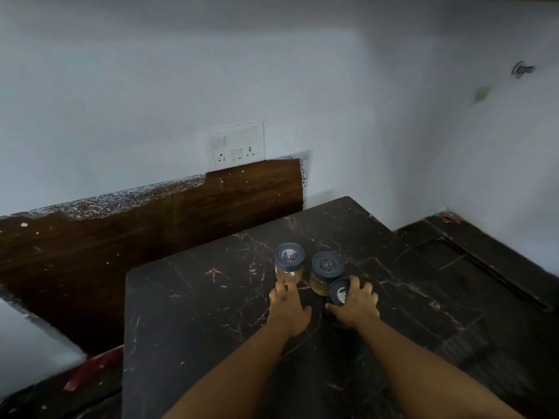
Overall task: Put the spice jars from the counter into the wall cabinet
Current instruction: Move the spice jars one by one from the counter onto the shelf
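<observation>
Three spice jars with dark blue lids sit close together near the middle of the dark marble-look worktop. The left jar stands upright with yellowish stuff inside. The middle jar is just to its right, also upright, same kind of contents. The third jar is the nearest one, just in front and to the right of the middle jar, and it looks tipped toward the camera so you see its lid face-on.

The right hand is wrapped around that third jar, fingers curled over the top edge of the lid and thumb coming round the lower side, so it's got a proper grip on it. The left hand is stretched out flat with fingers straight, fingertips right at the base of the left jar, touching or nearly touching, hard to say which. It isn't grasping anything.

Further out, there's a brown wood-look panel along the back wall behind the worktop, with a white switch and socket plate just above it. The wall is pale and plain, with a dark scribble mark up on the right side. A lower dark ledge runs off to the right.
</observation>
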A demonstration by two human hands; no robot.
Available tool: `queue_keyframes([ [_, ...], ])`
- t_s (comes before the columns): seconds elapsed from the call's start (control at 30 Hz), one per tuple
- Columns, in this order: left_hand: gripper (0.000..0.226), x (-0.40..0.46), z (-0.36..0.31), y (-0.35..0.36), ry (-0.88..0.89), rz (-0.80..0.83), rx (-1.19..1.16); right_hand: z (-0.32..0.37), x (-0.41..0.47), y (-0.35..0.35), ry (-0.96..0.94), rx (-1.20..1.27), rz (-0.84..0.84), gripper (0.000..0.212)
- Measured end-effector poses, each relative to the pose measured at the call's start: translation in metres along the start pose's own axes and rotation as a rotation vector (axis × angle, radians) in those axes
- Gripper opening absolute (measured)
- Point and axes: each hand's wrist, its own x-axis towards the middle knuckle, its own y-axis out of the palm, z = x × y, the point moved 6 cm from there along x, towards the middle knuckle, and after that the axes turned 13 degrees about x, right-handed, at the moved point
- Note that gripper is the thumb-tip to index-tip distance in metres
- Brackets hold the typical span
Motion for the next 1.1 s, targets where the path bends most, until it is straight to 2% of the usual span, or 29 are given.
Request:
queue_keyframes([
  [0.2, 0.081, -0.004, 0.007, 0.007, -0.196, 0.067, -0.307, 0.011, -0.017, -0.006, -0.137, 0.053, -0.065, 0.092],
  [0.3, 0.068, -0.005, 0.008, 0.006, -0.265, 0.056, -0.469, 0.037, -0.027, -0.02, -0.31, 0.039, -0.126, 0.094],
  [0.37, 0.059, -0.009, 0.009, 0.006, -0.337, 0.092, -0.752, 0.055, -0.033, -0.028, -0.437, 0.112, -0.147, 0.089],
  [0.43, 0.061, -0.014, 0.011, 0.008, -0.471, 0.166, -1.12, 0.069, -0.035, -0.032, -0.485, 0.278, -0.136, 0.082],
  [0.5, 0.074, -0.018, 0.018, 0.007, -0.57, 0.19, -1.383, 0.082, -0.036, -0.034, -0.485, 0.442, -0.11, 0.077],
  [0.6, 0.09, -0.018, 0.029, 0.001, -0.622, 0.159, -1.705, 0.108, -0.033, -0.035, -0.452, 0.607, -0.055, 0.071],
  [0.67, 0.092, -0.018, 0.027, -0.007, -0.557, 0.184, -1.91, 0.127, -0.035, -0.036, -0.417, 0.733, 0.013, 0.069],
  [0.77, 0.082, -0.019, 0.015, -0.032, -0.283, 0.252, -2.089, 0.15, -0.037, -0.033, -0.338, 0.941, 0.183, 0.081],
  [0.83, 0.076, -0.02, 0.014, -0.051, -0.176, 0.237, -2.115, 0.162, -0.038, -0.031, -0.256, 1.076, 0.298, 0.081],
  [0.97, 0.063, -0.021, 0.024, -0.081, -0.082, 0.108, -2.092, 0.183, -0.035, -0.023, -0.091, 1.403, 0.499, 0.066],
  [1.1, 0.064, -0.021, 0.024, -0.099, -0.009, 0.007, -2.004, 0.188, -0.037, -0.011, -0.017, 1.38, 0.584, 0.059],
])
